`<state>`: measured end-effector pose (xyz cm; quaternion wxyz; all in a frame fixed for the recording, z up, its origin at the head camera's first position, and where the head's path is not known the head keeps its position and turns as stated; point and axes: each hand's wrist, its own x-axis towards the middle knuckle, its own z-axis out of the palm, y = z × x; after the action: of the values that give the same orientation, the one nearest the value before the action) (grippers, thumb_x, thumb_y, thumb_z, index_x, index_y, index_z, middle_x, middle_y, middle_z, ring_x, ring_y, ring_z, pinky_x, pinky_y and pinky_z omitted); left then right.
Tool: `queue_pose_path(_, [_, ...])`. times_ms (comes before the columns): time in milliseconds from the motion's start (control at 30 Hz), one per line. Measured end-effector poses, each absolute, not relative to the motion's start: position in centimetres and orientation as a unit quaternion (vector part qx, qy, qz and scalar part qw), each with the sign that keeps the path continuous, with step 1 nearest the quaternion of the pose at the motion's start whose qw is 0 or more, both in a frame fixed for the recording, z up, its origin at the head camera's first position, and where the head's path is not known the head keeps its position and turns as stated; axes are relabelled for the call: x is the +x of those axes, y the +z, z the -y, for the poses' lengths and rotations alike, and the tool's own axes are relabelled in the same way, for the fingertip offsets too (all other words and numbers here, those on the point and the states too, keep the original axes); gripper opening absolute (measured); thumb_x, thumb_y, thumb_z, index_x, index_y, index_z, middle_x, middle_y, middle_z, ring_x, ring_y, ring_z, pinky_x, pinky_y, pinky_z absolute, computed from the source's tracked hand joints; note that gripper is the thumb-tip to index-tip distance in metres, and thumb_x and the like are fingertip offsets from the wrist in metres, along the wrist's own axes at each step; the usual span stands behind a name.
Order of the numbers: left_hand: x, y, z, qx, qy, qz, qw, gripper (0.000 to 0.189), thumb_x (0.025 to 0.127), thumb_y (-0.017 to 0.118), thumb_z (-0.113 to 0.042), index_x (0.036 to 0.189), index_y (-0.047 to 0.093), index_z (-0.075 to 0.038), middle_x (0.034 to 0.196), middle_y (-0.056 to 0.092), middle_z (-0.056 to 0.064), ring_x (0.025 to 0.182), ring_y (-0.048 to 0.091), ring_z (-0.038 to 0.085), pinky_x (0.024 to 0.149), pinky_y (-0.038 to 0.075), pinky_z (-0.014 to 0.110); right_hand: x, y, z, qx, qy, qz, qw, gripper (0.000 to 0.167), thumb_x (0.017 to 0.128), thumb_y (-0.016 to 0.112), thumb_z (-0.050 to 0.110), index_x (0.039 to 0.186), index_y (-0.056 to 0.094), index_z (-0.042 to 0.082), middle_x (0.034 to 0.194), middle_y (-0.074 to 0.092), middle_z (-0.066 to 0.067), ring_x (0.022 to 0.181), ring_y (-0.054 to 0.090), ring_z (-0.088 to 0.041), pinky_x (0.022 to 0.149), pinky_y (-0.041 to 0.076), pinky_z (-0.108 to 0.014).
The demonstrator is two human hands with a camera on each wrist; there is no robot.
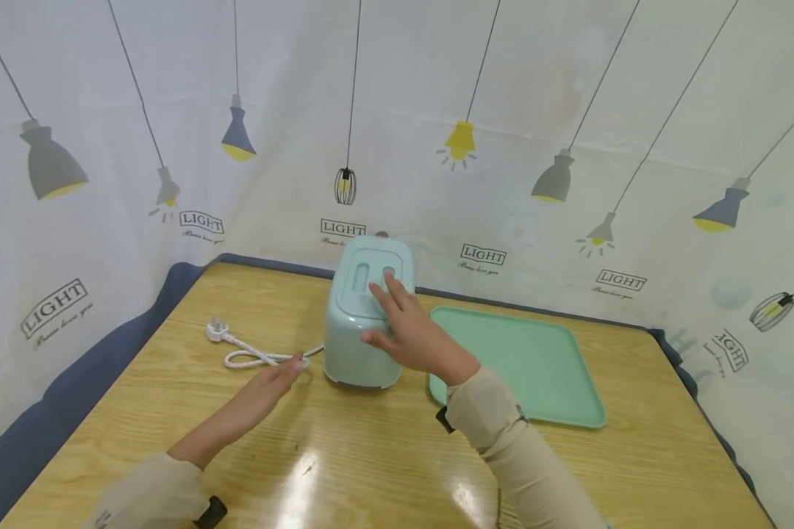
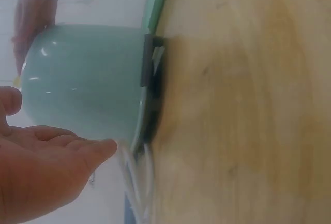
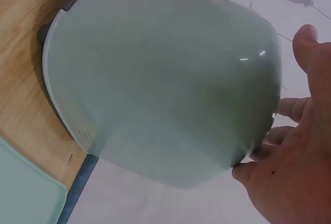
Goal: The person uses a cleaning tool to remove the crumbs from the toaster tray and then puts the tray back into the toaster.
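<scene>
A pale mint toaster (image 1: 364, 345) with two recesses in its top stands upright on the wooden table. My right hand (image 1: 413, 334) is over its top right side, fingers spread and nearly straight; in the right wrist view the fingertips lie right at the toaster's (image 3: 155, 84) upper edge. To the toaster's left, my left hand (image 1: 265, 400) is held with its fingers straight and nothing in them. Close by those fingertips lies the white power cord (image 1: 245, 360), looped, with its plug (image 1: 217, 330) at the far end. The left wrist view shows the open palm facing the toaster (image 2: 88, 79).
A mint green tray (image 1: 529, 367) lies flat to the right of the toaster, partly behind my right forearm. The wooden table (image 1: 344, 455) meets a white curtain (image 1: 423, 169) printed with hanging lamps at its back edge.
</scene>
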<state>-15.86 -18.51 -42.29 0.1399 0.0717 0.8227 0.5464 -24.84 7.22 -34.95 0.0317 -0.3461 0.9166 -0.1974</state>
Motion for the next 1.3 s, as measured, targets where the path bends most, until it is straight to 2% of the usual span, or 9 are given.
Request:
queue_pose_path(133, [-16.0,-43.3,17.9,0.067,0.576,-0.801,0.148,0.067,0.106,0.025,-0.041,0.15,0.014,0.008,0.158,0.009,0.026,0.144,0.015,0.042,0.116,0.024,0.052,-24.8,-35.5,-7.0,-0.35,-0.195,-0.916,0.018,0.081,0.094,0.054,0.045,0.155,0.014,0.01,0.162,-0.003,-0.018,0.149,0.007,-0.037,0.12,0.01,-0.057])
queue_pose_path(300, [-16.0,-44.0,17.1,0.054,0.602,-0.784,0.144,0.066,0.106,0.03,-0.037,0.148,0.016,0.012,0.155,0.019,0.03,0.141,0.025,0.043,0.114,0.029,0.05,-24.6,-36.1,-7.0,-0.346,-0.184,-0.92,-0.003,0.08,0.093,0.056,0.045,0.155,0.018,0.011,0.162,-0.004,-0.017,0.149,0.005,-0.037,0.121,0.009,-0.055])
queue_pose_path(400, [-16.0,-44.6,16.7,0.047,0.635,-0.752,0.167,0.067,0.106,0.031,-0.034,0.148,0.012,0.014,0.151,0.022,0.035,0.139,0.029,0.045,0.115,0.028,0.051,-24.6,-36.6,-6.9,-0.345,-0.166,-0.923,-0.018,0.08,0.093,0.056,0.046,0.154,0.02,0.011,0.162,-0.003,-0.017,0.15,0.004,-0.036,0.121,0.009,-0.055])
queue_pose_path(567, [-16.2,-45.9,16.0,0.039,0.681,-0.7,0.211,0.07,0.106,0.032,-0.032,0.148,0.0,0.014,0.149,0.02,0.04,0.139,0.027,0.048,0.116,0.025,0.053,-24.7,-37.2,-6.8,-0.35,-0.145,-0.925,-0.039,0.079,0.093,0.056,0.046,0.154,0.022,0.009,0.162,0.003,-0.019,0.15,0.004,-0.037,0.12,0.012,-0.057])
queue_pose_path(767, [-17.0,-46.7,15.1,0.033,0.718,-0.658,0.226,0.072,0.106,0.028,-0.034,0.149,-0.01,0.009,0.15,0.02,0.039,0.141,0.024,0.047,0.118,0.021,0.053,-24.7,-37.8,-6.7,-0.356,-0.147,-0.921,-0.062,0.078,0.093,0.057,0.045,0.152,0.025,0.008,0.162,0.01,-0.018,0.149,0.006,-0.037,0.12,0.012,-0.058])
queue_pose_path(1067, [-17.8,-47.6,13.6,-0.003,0.761,-0.615,0.206,0.075,0.105,0.03,-0.039,0.148,-0.007,0.011,0.146,0.025,0.041,0.14,0.025,0.049,0.117,0.022,0.054,-24.4,-38.1,-6.5,-0.354,-0.161,-0.917,-0.082,0.074,0.092,0.059,0.042,0.151,0.03,0.006,0.16,0.017,-0.018,0.149,0.01,-0.039,0.12,0.013,-0.058])
queue_pose_path(1300, [-18.4,-48.2,13.1,0.025,0.788,-0.576,0.217,0.077,0.106,0.029,-0.037,0.144,-0.007,0.018,0.147,0.015,0.044,0.141,0.016,0.052,0.118,0.018,0.052,-24.4,-38.2,-6.6,-0.361,-0.172,-0.911,-0.102,0.073,0.092,0.062,0.039,0.149,0.032,0.004,0.158,0.022,-0.019,0.148,0.011,-0.041,0.118,0.014,-0.061])
